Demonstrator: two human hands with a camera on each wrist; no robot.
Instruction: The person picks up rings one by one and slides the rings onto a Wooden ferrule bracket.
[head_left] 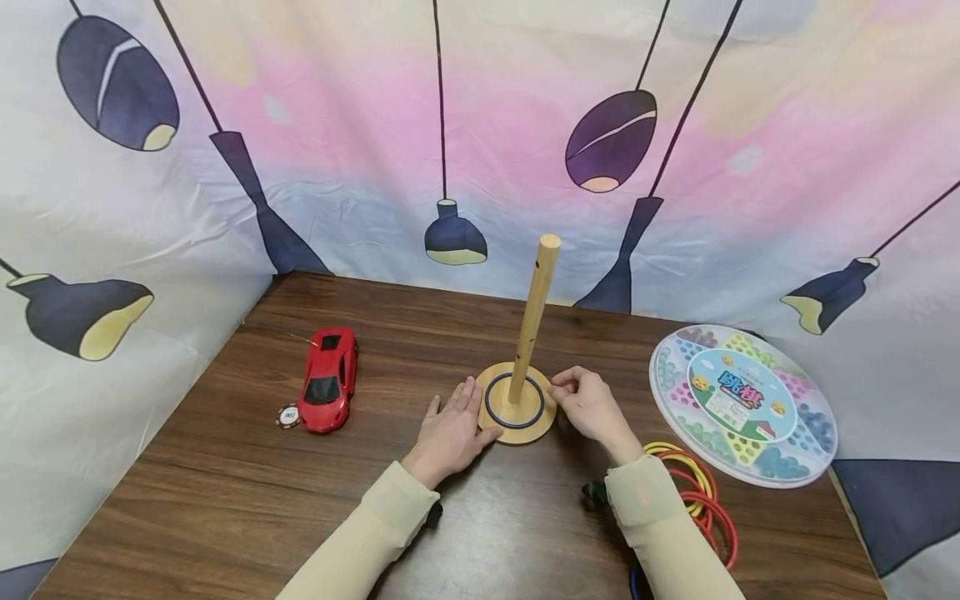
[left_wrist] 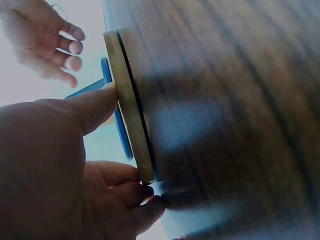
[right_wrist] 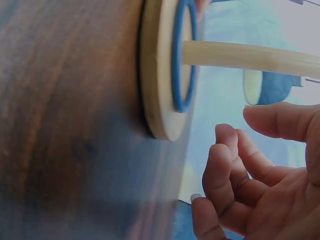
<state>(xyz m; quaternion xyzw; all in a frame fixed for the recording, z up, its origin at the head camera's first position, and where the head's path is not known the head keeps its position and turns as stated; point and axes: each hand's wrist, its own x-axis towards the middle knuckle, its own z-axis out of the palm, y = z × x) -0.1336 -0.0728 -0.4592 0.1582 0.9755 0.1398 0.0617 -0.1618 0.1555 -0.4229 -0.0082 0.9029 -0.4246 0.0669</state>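
A wooden peg stand, its round base (head_left: 537,430) flat on the table and its post (head_left: 534,308) upright, is between both hands. Around the foot of the post a dark blue ring (head_left: 488,407) lies on the base. My left hand (head_left: 448,433) holds the base at its left edge; in the left wrist view the thumb (left_wrist: 97,105) is on its upper side and the other fingers (left_wrist: 145,212) are by the rim. Just right of the base is my right hand (head_left: 592,408), fingers loosely bent, with nothing between thumb and fingertips in the right wrist view.
Red and yellow rings (head_left: 723,521) lie in a pile beside the right sleeve, which partly covers a blue one. A round Chinese checkers box (head_left: 678,392) is at the right. On the left, a red toy car (head_left: 324,383) stands next to a poker chip (head_left: 287,416).
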